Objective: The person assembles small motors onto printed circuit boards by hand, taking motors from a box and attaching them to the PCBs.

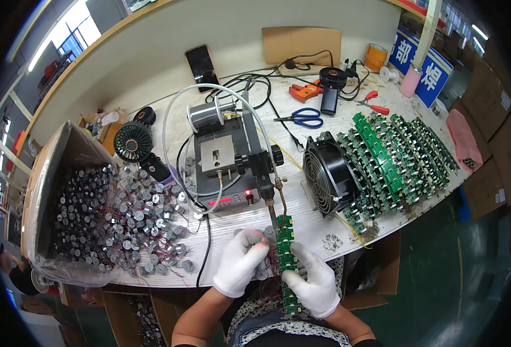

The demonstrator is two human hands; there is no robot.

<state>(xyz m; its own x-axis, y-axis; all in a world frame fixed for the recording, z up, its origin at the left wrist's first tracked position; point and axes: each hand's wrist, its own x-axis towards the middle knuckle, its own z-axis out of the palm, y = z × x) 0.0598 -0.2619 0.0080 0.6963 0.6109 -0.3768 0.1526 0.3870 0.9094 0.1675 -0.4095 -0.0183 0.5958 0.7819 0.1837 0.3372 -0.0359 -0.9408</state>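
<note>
My right hand (313, 281), in a white glove, grips the edge of a long green circuit board strip (286, 263) between thumb and fingers. The strip points away from me, its far end under the soldering iron (271, 205). My left hand (241, 261), also gloved, is pinched closed beside the strip's left edge; what its fingertips hold is too small to make out. Thin reddish wires and a few small round grey motors (261, 272) show between my hands. The iron hangs from a soldering machine (223, 159) carrying a solder wire spool (206, 115).
Many small motors with red wires fill a plastic-lined box (64, 150) and spill onto the table at left. Right of the machine stand a black fan (328, 176) and rows of circuit boards (383, 156). Behind lie blue scissors (306, 118), red-handled pliers (374, 104) and a phone (201, 66).
</note>
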